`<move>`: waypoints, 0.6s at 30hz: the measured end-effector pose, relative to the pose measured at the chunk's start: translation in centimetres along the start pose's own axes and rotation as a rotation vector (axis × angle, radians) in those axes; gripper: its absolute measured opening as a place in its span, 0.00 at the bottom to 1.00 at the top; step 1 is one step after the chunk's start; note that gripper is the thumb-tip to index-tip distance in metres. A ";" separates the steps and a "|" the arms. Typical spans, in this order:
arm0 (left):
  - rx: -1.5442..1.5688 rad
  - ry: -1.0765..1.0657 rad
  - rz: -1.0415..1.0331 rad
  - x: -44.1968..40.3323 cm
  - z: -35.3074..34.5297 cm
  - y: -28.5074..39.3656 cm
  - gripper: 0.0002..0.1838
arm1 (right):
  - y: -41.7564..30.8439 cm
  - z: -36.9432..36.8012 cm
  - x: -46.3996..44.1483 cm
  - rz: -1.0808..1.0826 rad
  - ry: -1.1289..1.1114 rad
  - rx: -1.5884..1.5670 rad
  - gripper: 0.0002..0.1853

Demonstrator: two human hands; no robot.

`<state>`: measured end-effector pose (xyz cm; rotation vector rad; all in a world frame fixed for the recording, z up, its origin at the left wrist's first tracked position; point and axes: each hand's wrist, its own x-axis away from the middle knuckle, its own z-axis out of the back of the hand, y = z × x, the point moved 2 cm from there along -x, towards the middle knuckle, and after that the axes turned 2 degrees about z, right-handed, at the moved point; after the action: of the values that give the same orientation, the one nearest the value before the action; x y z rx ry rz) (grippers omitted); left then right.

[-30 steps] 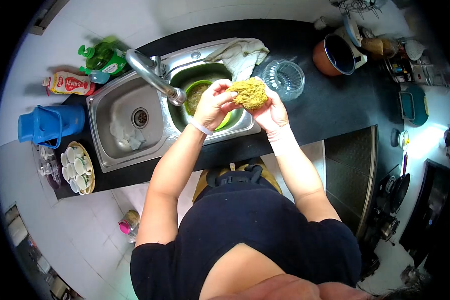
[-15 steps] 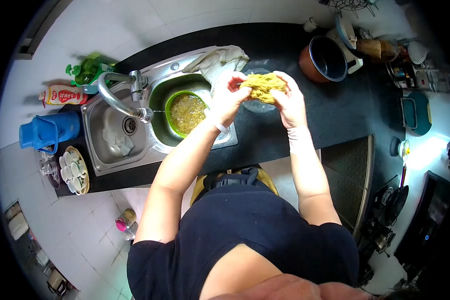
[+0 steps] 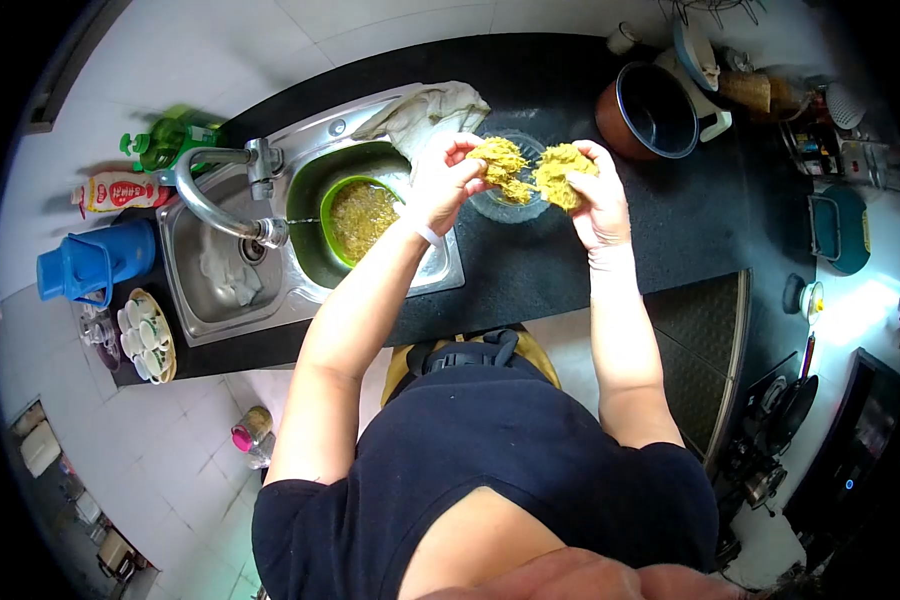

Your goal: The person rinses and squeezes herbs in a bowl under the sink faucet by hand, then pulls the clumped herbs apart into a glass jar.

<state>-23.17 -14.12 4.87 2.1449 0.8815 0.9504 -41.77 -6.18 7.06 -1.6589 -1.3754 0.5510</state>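
My left hand [image 3: 442, 188] pinches a clump of yellow-green shredded vegetable [image 3: 500, 165], its strands hanging loose. A second, denser clump of the same shreds [image 3: 562, 175] is gripped in my right hand [image 3: 604, 205]. A small gap lies between the two clumps. Beneath them on the black counter stands a clear glass bowl [image 3: 515, 211], partly hidden by the hands and clumps. Left of my left hand, a bright green basin [image 3: 332, 222] in the sink holds water with more yellowish shreds, and a thin stream from the faucet [image 3: 270, 232] runs toward it.
A double steel sink [image 3: 192, 310] sits at left, with a cloth [image 3: 425, 115] over its back corner. A brown pot [image 3: 630, 125] stands at right. Beyond the sink are a green bottle [image 3: 165, 143], a blue jug [image 3: 100, 262] and a tray of cups [image 3: 148, 335].
The single clump held between both hands has been pulled into two pieces, one in each hand. My hands have moved slightly apart, and the view has shifted a little.
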 end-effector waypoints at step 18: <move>-0.404 0.031 -0.083 -2.4 0.5 -1.4 0.06 | -1.3 -0.6 -0.8 0.382 -0.103 1.421 0.14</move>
<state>-24.47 -15.25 2.68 1.7425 0.7153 1.0236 -42.23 -7.16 8.29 -0.6560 -0.3811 1.4103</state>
